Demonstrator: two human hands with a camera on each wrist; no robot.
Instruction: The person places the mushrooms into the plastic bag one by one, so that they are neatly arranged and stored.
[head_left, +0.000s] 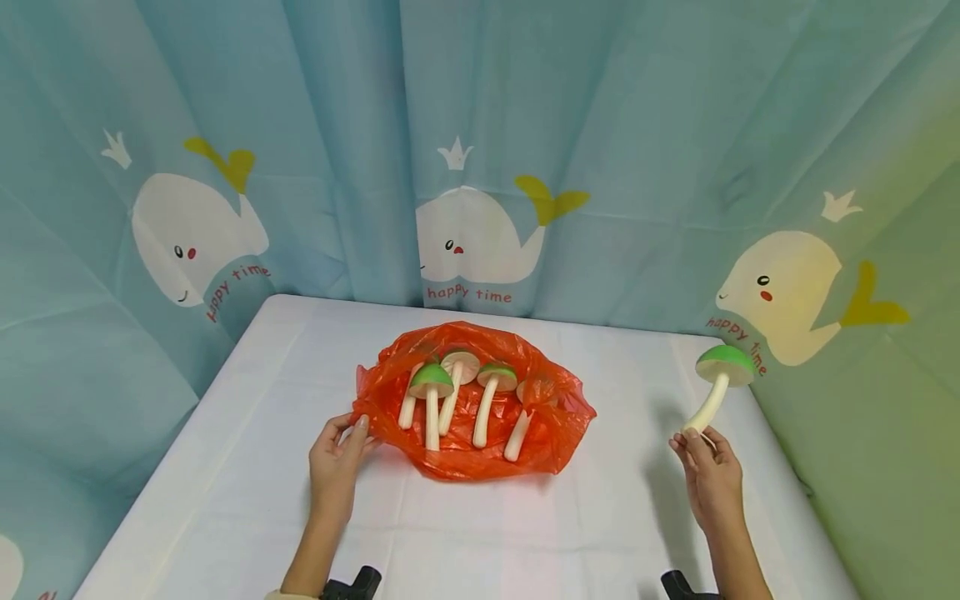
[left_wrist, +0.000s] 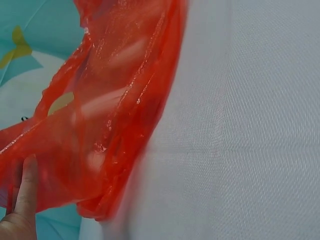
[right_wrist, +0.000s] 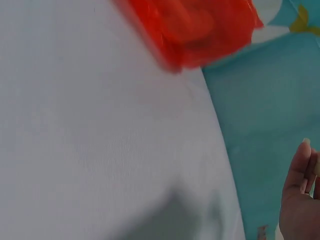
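Observation:
A red plastic bag (head_left: 468,467) lies spread open on the table, with several toy mushrooms in it. Those mushrooms (head_left: 432,383) have cream stems, and most show green caps; one at the right is partly covered by red film. At the bag's left edge, my left hand (head_left: 336,467) pinches the plastic between thumb and fingers. In the left wrist view, the thumb lies against the red film (left_wrist: 75,170). Off to the right, my right hand (head_left: 712,483) holds another green-capped mushroom (head_left: 708,404) by the bottom of its stem, cap upward, raised above the table.
A white cloth covers the table (head_left: 300,350). Behind it hangs a blue-green curtain (head_left: 337,167) printed with whales, which also runs along both sides. Dark wrist-camera mounts (head_left: 352,585) show at the bottom edge.

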